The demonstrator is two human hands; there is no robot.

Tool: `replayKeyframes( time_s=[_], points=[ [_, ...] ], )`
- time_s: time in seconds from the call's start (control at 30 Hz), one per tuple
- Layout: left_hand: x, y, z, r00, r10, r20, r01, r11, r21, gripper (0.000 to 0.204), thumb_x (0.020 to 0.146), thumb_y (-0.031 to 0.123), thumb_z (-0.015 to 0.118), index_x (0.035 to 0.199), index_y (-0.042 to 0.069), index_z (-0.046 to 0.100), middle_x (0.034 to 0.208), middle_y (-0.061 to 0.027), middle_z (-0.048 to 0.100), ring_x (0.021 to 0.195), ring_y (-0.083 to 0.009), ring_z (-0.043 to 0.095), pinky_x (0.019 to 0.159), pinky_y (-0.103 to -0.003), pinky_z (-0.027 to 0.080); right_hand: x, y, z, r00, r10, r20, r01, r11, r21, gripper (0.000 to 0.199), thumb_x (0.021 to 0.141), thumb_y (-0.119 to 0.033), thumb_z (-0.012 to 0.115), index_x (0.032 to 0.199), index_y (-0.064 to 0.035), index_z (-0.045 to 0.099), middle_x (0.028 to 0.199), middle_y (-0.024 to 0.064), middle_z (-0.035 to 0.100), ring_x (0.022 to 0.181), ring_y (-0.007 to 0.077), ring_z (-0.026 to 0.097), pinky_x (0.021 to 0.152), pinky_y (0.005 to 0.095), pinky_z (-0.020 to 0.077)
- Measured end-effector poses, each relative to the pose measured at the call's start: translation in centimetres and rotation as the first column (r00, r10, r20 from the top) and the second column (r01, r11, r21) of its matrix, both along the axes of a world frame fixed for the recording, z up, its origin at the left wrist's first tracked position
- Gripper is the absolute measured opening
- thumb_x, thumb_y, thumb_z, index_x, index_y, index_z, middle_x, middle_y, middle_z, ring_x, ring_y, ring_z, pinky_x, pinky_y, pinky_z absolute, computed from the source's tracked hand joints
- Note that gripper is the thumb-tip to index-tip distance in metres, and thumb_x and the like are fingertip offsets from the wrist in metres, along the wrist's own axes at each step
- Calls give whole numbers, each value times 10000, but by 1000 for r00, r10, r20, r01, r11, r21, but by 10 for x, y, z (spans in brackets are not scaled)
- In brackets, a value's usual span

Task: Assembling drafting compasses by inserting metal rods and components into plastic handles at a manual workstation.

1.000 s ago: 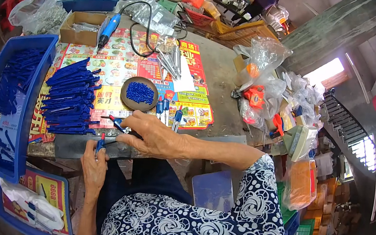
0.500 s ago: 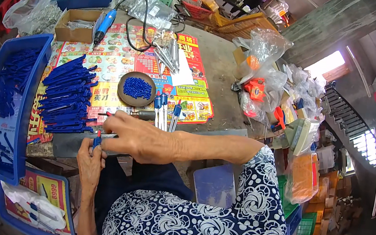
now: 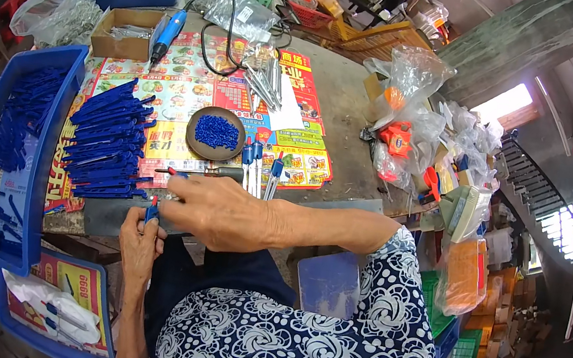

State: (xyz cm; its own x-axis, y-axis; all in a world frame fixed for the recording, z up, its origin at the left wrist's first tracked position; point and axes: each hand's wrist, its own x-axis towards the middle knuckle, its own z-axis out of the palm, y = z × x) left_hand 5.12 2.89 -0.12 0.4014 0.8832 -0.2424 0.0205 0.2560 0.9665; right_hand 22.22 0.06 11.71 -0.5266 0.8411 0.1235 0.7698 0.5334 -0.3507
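Observation:
My left hand (image 3: 139, 240), low at the table's front edge, is closed around a blue pen-like piece with a red tip (image 3: 151, 213). Just right of it my right hand (image 3: 216, 211) reaches across, fingers pinched close to that piece; what they hold is hidden. Beside the right knuckles, a thin dark rod with a red part (image 3: 173, 172) shows, and I cannot tell whether the hand holds it. Behind lie a dark handle (image 3: 226, 172), a brown bowl of small blue parts (image 3: 193, 142), several white pen-like sticks with blue collars and red tips (image 3: 256, 169), and a pile of long blue pieces (image 3: 108, 143).
At left stands a blue bin (image 3: 36, 217) with more blue pieces. Farther back are a blue electric screwdriver (image 3: 168, 36) with a black cord, a cardboard box (image 3: 111, 46) and metal rods (image 3: 264, 88). Plastic bags (image 3: 418, 73) crowd the right side. A person's hand shows far left.
The view has shifted slightly, moving the table things a little to the right in the picture. My hands stay close together, with the right one turned slightly.

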Motion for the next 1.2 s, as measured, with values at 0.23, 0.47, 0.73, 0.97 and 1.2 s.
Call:
replayKeyframes(
  time_s=[0.23,0.47,0.73,0.97,1.2],
  points=[
    [-1,-2,6,1000,19,21,-19,1000,-13,72,831,120,480,815,59,444,575,-11,486,407,-43,407,345,-160,275,-1,7,4,968,193,-159,-165,971,173,335,596,-5,610,905,-45,488,911,117,426,809,280,474,667,375,414],
    [-1,0,1,1000,20,10,-20,1000,-21,80,826,123,482,805,55,445,574,-12,485,405,-45,408,344,-161,278,-9,3,-1,995,-80,-67,75,994,-76,346,600,17,605,912,-34,463,903,142,415,830,292,488,712,398,394],
    [-2,0,4,1000,12,11,-11,1000,-7,58,806,65,442,823,12,459,576,-49,520,424,-70,441,376,-191,348,-6,12,9,940,272,-207,-246,959,144,374,600,29,593,949,-10,463,944,161,420,813,303,480,728,378,400],
    [-5,0,-7,1000,-14,2,14,999,38,95,822,129,484,854,41,468,596,-14,496,417,-45,412,349,-166,286,-12,7,0,992,-38,-123,29,997,-73,358,645,30,585,971,-11,443,927,176,412,789,310,480,697,387,409],
    [0,-1,8,1000,11,10,-11,1000,-10,78,819,100,463,840,25,461,581,-30,504,413,-59,417,351,-182,301,-6,15,12,962,225,-154,-217,974,69,410,650,35,577,1035,-23,447,923,155,422,866,306,459,717,382,403]
  ],
)
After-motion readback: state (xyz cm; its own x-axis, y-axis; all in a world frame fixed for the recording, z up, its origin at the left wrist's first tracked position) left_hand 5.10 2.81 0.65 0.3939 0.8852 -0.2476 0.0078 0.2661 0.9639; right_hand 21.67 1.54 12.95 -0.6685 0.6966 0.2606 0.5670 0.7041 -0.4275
